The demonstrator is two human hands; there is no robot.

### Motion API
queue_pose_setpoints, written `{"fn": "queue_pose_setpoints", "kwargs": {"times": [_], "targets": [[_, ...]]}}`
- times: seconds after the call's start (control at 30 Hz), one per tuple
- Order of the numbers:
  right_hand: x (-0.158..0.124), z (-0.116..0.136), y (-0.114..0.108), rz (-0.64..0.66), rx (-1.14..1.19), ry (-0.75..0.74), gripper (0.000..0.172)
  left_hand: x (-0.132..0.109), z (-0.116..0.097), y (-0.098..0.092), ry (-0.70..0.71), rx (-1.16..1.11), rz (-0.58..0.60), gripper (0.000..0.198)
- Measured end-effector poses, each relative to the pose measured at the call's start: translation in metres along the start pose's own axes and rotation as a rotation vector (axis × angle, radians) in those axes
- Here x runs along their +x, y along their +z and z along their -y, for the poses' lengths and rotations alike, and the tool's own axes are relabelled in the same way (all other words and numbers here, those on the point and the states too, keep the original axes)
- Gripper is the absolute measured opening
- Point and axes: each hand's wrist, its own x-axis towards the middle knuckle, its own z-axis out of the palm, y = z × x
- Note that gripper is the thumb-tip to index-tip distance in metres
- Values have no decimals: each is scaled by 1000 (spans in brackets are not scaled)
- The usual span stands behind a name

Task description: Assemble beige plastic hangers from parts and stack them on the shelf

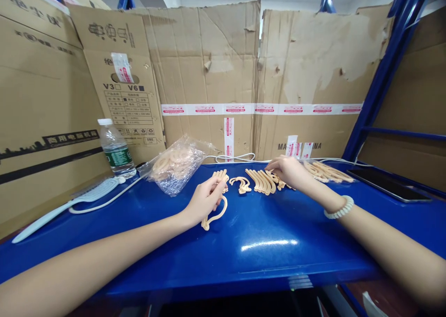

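My left hand [205, 199] is closed around a beige curved plastic hook piece [216, 213] that hangs below my fingers over the blue table [265, 233]. My right hand [286, 170], fingers bent, rests on a row of the same beige hook pieces [260, 181] laid side by side. A lone pair of curved pieces [240, 184] lies between my hands. A short stack of pieces [220, 174] sits just beyond my left fingers. More beige pieces [327, 171] are piled to the right of my right hand.
A clear plastic bag of beige pieces [176, 164] lies at the back left. A water bottle [116, 148] stands beside it, with a white comb [66, 203] and white cable [104, 201]. A dark tablet [386, 184] lies at right. Cardboard walls [209, 66] surround the table.
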Motion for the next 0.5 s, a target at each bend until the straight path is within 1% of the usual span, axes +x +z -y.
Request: {"fn": "queue_pose_setpoints", "kwargs": {"times": [0.1,0.23,0.37,0.5], "targets": [[4,-14,8,96,15,22,43,-1,0,0,23,-18,-4,34],[7,-26,16,152,6,72,46,-2,-1,0,52,-21,-3,33],[7,-30,18,248,-18,118,49,-3,-1,0,52,-21,-9,32],[6,-29,15,324,-26,140,49,-3,0,0,45,-31,-14,32]]}}
